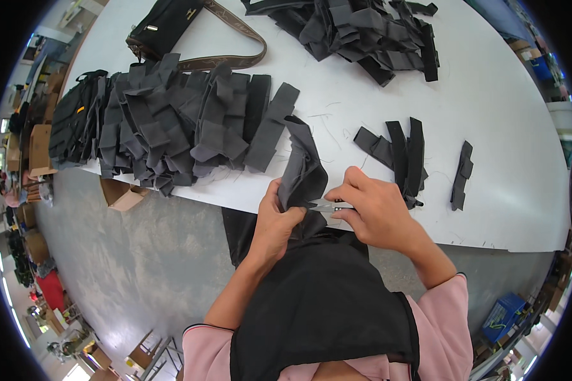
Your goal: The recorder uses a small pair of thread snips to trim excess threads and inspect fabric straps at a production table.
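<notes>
The left hand (pixel 274 219) pinched a dark grey fabric strip (pixel 302 166) at the white table's (pixel 502 127) near edge; the right hand (pixel 375 213) gripped small metal snips (pixel 327 206) touching it. Brown cardboard boxes (pixel 39 149) sat at nine o'clock, a blue crate (pixel 503 315) at four.

black handbag (pixel 165 25) (brown strap), cardboard boxes (pixel 41 149), blue crate (pixel 502 317).

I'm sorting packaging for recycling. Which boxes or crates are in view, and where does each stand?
Open brown cardboard box: floor, under the white table's near edge.
Brown cardboard boxes: stacked left of the table.
Blue plastic crate: floor, lower right.
No labels or screens can be made out.
</notes>
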Demonstrator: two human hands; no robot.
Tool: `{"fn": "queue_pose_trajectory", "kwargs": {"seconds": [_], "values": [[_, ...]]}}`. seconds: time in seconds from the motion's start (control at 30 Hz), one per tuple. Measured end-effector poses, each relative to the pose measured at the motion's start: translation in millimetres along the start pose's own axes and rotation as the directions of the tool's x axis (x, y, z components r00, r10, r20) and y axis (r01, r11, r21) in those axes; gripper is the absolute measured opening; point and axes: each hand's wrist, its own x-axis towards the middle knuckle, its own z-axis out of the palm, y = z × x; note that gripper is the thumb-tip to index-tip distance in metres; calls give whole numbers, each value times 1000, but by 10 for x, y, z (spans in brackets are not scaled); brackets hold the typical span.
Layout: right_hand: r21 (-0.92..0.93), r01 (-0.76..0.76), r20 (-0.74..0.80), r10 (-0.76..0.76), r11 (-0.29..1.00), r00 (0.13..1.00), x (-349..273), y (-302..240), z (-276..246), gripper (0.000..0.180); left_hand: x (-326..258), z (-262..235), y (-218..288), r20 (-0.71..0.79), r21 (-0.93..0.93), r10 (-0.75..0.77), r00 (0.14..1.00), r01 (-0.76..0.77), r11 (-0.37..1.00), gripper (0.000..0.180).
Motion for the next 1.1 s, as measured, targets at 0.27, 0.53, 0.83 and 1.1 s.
{"fn": "queue_pose_trajectory", "kwargs": {"seconds": [0.27, 0.53, 0.83, 1.1], "values": [[-15, 117, 255, -109, 993, 961, 174, 102, -152, 22, -10, -42, -39, 30, 18, -68, 997, 67, 998, 56], [9, 114, 276, -112, 993, 955, 154, 110, -180, 20, -17, -28, -42, 48, -17, -103, 993, 104, 994, 53], [27, 28, 123, -31, 999, 992, 32, 33, -41, 20, 18, -89, -37, 16, 28, -46, 999, 45, 999, 52], [752, -164, -135, 393, 638, 910, 112, -44, 550, 29, 139, -142, -147, 113, -258, -41, 993, 69, 964, 49]]}}
